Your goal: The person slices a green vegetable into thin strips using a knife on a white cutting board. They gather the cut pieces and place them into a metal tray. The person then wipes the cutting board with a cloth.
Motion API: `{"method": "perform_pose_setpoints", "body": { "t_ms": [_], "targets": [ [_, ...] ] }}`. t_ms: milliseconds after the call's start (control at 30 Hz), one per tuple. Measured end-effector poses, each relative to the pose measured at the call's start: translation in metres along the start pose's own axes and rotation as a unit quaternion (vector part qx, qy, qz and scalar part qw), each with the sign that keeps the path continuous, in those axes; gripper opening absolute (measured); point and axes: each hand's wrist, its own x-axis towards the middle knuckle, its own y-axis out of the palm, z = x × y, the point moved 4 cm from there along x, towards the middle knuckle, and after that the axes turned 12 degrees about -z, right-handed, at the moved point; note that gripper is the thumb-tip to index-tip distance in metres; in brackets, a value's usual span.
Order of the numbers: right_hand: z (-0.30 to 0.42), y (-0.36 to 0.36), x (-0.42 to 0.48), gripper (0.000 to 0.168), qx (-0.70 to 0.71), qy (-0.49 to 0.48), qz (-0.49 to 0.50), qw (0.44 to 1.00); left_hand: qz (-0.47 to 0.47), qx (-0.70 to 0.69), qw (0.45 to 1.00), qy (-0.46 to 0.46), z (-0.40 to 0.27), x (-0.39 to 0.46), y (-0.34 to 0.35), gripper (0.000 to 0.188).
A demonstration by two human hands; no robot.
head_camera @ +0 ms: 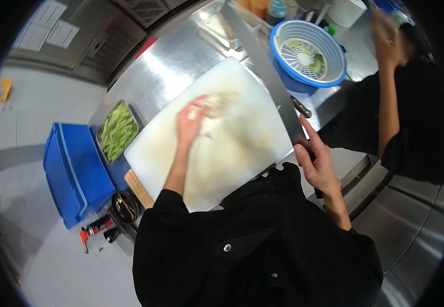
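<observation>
On a large white cutting board (241, 119), my left hand (192, 121) holds a whitish wad (206, 109), perhaps cloth or paper. Motion blur hides its exact form. Faint wet-looking stains mark the board. My right hand (320, 165) is at the board's right corner, around the dark handle of a long, broad-bladed knife (266, 65). Its index finger and thumb lie towards the blade, which points up and away across the board's right edge. The handle is mostly hidden. Just beyond the blade lies another knife's riveted dark handle (301, 106).
A metal tray of green strips (118, 132) stands left, beside a blue bin (76, 172). Below are a black bowl (125, 207) and a red torch (91, 228). A blue-rimmed colander (308, 53) holds green pieces. At right is another person's arm (389, 99).
</observation>
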Motion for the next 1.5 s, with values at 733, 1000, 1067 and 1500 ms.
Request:
{"method": "perform_pose_setpoints", "body": {
  "t_ms": [733,1000,1067,1500],
  "targets": [
    [0.006,-0.012,0.006,0.043,-0.001,-0.019,-0.017,1.0,0.011,-0.387,0.915,-0.113,-0.025,-0.128,0.063,0.028],
    [-0.009,0.012,0.01,0.043,-0.082,-0.067,-0.055,0.993,0.06,-0.673,0.702,-0.225,0.089,-0.184,0.041,0.049],
    [-0.017,0.014,0.009,0.046,-0.08,-0.071,-0.068,0.992,0.017,-0.636,0.745,-0.201,0.058,-0.171,0.042,0.049],
    [-0.034,0.051,-0.002,0.066,-0.046,-0.014,-0.01,0.999,-0.115,-0.223,0.951,-0.181,0.026,-0.137,0.078,0.051]
  ]
}}
